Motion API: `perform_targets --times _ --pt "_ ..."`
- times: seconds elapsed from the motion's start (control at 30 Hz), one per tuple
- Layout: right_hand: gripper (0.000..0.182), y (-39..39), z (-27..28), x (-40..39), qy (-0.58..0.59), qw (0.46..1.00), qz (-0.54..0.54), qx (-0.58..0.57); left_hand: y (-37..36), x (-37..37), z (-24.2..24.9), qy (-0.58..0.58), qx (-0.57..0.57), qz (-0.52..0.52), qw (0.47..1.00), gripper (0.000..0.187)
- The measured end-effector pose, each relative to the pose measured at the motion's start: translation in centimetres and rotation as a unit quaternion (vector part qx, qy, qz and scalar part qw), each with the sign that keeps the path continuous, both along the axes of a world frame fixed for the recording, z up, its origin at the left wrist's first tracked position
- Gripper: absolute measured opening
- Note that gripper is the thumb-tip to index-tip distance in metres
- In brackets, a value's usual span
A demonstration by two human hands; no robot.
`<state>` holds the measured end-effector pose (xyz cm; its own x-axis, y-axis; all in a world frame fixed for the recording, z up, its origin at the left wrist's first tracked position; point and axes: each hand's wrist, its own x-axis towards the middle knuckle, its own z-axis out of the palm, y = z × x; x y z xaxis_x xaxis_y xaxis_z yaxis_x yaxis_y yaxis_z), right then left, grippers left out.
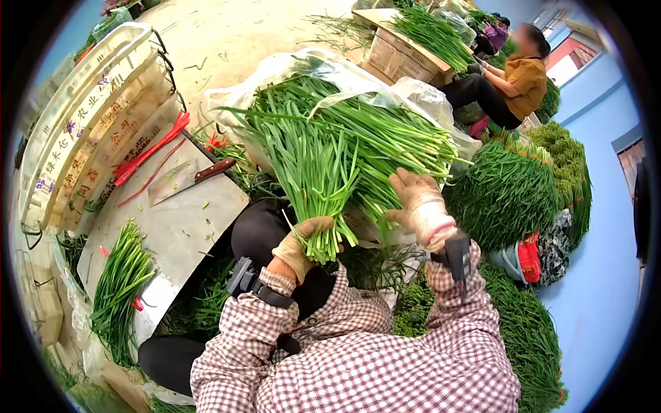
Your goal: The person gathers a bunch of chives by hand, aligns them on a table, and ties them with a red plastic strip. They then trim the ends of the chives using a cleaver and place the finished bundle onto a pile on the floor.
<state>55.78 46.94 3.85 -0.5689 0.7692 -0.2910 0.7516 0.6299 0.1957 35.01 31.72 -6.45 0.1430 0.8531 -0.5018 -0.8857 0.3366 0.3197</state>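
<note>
My left hand [303, 246], in a tan glove, is closed round the cut ends of a bunch of garlic chives [313, 175]. The leaves of that bunch fan upward over a larger heap of loose chives [392, 134] lying on a clear plastic bag [323, 65]. At the lower right edge of the heap, my right hand [416, 203], also gloved, has its fingers spread. Its fingertips are right beside the pale stem ends, with nothing in its grasp.
On a metal-topped board [200, 237] at left lie a cleaver [175, 182], red ties [151, 148] and a tied chive bundle [122, 282]. Stacked crates [89, 110] stand behind. Bundled greens [506, 189] are piled at right; another person [527, 76] sits beyond.
</note>
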Motion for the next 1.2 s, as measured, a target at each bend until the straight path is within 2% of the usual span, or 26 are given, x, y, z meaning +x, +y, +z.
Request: perform_targets --times 0.07,0.13,0.17,0.2,0.3,0.33,0.4,0.43,0.47,0.5,0.53,0.6,0.67,0.73,0.8,0.83,0.87,0.9,0.93,0.97,1.0,1.03,1.07,1.13,1.2 --pt "0.087 -1.0 0.8 -1.6 -0.007 1.000 0.008 0.021 0.3 0.1 -0.1 -0.012 0.003 -0.001 1.000 0.024" --pt "0.091 -2.9 0.3 -3.2 -0.014 0.984 0.076 0.160 0.5 0.2 -0.4 -0.035 0.005 -0.002 0.999 0.024" --pt "0.097 -3.1 -0.2 -4.6 -0.045 0.982 0.077 0.164 0.5 0.3 -0.1 -0.026 0.008 -0.005 1.000 0.026" --pt "0.082 -2.9 -1.9 -5.2 -0.002 0.982 0.082 0.172 0.5 0.1 -0.1 -0.030 0.019 -0.012 0.999 0.027" --pt "0.063 0.7 -7.7 -6.2 -0.021 0.961 0.081 0.263 0.1 -0.3 0.2 -0.043 0.035 -0.031 0.998 0.030" --pt "0.064 1.9 -8.4 -6.0 0.015 0.968 0.071 0.241 -0.5 -0.5 1.1 -0.016 0.016 -0.020 1.000 0.032" --pt "0.075 4.1 -8.8 -5.7 0.000 0.975 0.051 0.214 -2.8 -2.7 3.7 0.038 0.084 -0.064 0.994 0.036" --pt "0.098 3.7 -6.3 -5.9 -0.009 0.991 0.017 0.131 -4.9 -3.6 6.0 0.108 0.044 -0.059 0.991 0.039" --pt "0.117 3.8 -6.0 -5.9 -0.040 0.991 0.003 0.125 -7.3 -4.3 5.1 0.137 0.077 0.018 0.987 0.041" --pt "0.116 3.7 -5.0 -6.3 -0.042 0.994 -0.014 0.098 -8.8 -5.1 10.5 0.140 0.057 0.012 0.988 0.045" --pt "0.115 3.5 -3.7 -6.8 -0.042 0.996 -0.030 0.072 -10.4 -6.5 10.0 0.088 0.068 0.015 0.994 0.051" --pt "0.114 3.6 -3.1 -7.1 -0.041 0.996 -0.032 0.068 -12.5 -8.6 13.1 0.090 0.213 0.021 0.973 0.054" --pt "0.110 4.5 -3.4 -6.3 0.051 0.995 -0.022 0.083 -13.7 -10.7 15.6 0.101 0.356 0.044 0.928 0.053" --pt "0.108 4.4 -3.1 -6.8 0.057 0.994 -0.030 0.086 -14.5 -12.4 16.4 0.116 0.432 0.079 0.891 0.050" --pt "0.107 3.3 -1.6 -8.2 -0.020 0.997 -0.033 0.072 -15.8 -14.4 16.4 0.183 0.410 0.105 0.887 0.045" --pt "0.105 2.6 -1.1 -8.9 -0.009 0.997 -0.034 0.068 -16.6 -15.4 16.4 0.232 0.387 0.107 0.886 0.042" --pt "0.091 1.4 -0.5 -9.6 0.036 0.996 -0.018 0.076 -17.1 -16.0 15.0 0.235 0.343 0.133 0.900 0.046" --pt "0.082 -0.4 0.2 -10.7 0.140 0.987 -0.003 0.079 -17.6 -16.7 13.6 0.236 0.298 0.158 0.911 0.050" --pt "0.074 -2.6 0.1 -12.0 0.243 0.967 0.007 0.075 -17.9 -16.8 11.6 0.238 0.225 0.207 0.922 0.052" --pt "0.067 -5.1 -0.8 -13.2 0.440 0.885 -0.036 -0.150 -17.7 -16.5 9.9 0.221 0.199 0.221 0.929 0.051" --pt "0.063 -8.5 -1.4 -15.1 0.512 0.808 -0.040 -0.287 -17.5 -16.2 7.8 0.203 0.173 0.232 0.935 0.051" --pt "0.059 -11.8 -2.0 -16.9 0.564 0.710 -0.060 -0.418 -17.6 -16.0 3.8 0.173 0.140 0.239 0.945 0.048" --pt "0.058 -15.2 -2.2 -18.8 0.534 0.700 -0.040 -0.473 -17.9 -15.5 -0.1 0.142 0.108 0.247 0.953 0.045" --pt "0.059 -16.6 -8.7 -22.3 0.423 0.663 -0.040 -0.616 -17.3 -14.1 -4.4 0.008 0.082 0.222 0.971 0.039" --pt "0.063 -16.6 -15.9 -24.0 0.380 0.435 -0.226 -0.785 -18.7 -12.1 -7.9 -0.060 0.007 0.224 0.973 0.035"
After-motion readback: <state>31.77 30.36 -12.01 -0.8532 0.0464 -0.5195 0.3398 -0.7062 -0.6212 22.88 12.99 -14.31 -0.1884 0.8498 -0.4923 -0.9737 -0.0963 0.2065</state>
